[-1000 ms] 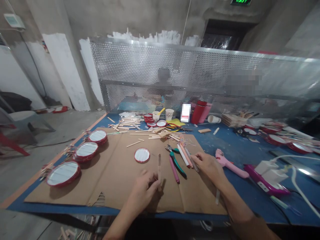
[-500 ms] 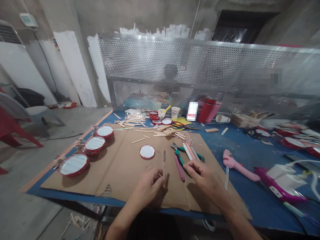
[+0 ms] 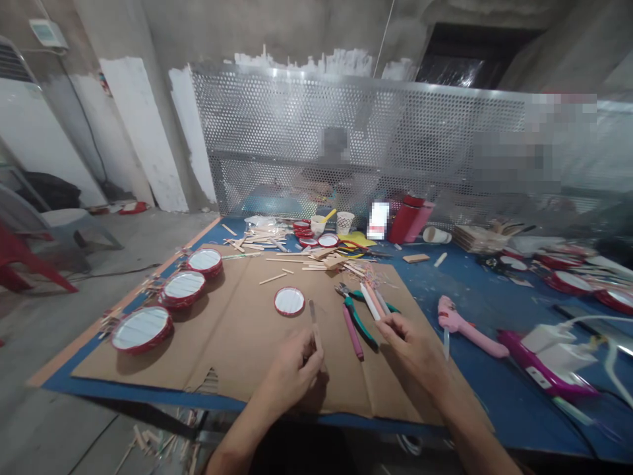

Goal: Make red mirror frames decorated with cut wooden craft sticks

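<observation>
A flat wooden craft stick [image 3: 315, 324] stands up from my left hand [image 3: 294, 366], pinched between thumb and fingers above the cardboard sheet [image 3: 237, 349]. My right hand [image 3: 413, 346] has its fingers closed at the near ends of a few pale markers [image 3: 372, 300], white, pink and grey; how many it grips is hidden. Just left of that hand lie green-handled pliers [image 3: 363, 323] and a plum-coloured marker [image 3: 353, 333]. A small red-rimmed white disc [image 3: 289, 301] rests on the cardboard beyond my left hand.
Three larger red-rimmed discs [image 3: 182, 287] line the cardboard's left side. Loose wooden sticks [image 3: 264, 239] and cups [image 3: 345, 223] are at the back. To the right lie a pink glue gun [image 3: 469, 333] and a purple power strip [image 3: 539, 369]. A perforated metal screen [image 3: 297, 119] stands behind.
The craft stick has tilted leftward in my left hand. My right hand has shifted slightly to the right, staying at the markers' ends. The whole view has moved a little.
</observation>
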`<state>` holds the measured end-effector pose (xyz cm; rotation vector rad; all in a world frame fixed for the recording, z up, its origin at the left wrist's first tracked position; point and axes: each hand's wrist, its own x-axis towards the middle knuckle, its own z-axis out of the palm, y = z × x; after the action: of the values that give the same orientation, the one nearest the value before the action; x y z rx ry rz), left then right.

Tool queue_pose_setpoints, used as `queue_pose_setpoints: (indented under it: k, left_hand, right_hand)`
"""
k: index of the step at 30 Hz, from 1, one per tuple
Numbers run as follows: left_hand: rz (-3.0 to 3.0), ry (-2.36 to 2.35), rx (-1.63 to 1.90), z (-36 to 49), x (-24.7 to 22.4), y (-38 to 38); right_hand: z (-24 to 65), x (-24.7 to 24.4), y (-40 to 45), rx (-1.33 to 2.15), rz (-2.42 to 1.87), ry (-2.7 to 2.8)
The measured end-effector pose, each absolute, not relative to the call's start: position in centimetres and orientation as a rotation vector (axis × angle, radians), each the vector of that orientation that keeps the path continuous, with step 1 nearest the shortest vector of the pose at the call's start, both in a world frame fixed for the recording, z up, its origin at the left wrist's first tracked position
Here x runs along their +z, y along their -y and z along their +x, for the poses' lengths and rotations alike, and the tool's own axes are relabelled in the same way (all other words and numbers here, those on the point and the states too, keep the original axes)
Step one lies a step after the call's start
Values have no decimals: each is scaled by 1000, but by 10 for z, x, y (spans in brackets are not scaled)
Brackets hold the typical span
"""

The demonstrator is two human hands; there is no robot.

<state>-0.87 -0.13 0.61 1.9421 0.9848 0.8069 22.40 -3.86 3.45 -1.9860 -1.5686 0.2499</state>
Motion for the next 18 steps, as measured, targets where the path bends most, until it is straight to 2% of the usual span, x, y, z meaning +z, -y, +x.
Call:
queue_pose_setpoints:
  k: [11, 18]
  left_hand:
    - [1941, -930, 737, -9, 5, 0]
    - [2001, -1013, 761, -8, 6, -2]
  right_hand:
    - [248, 23, 12, -249, -1955, 1889]
    - [231, 31, 2, -290, -2080, 1956]
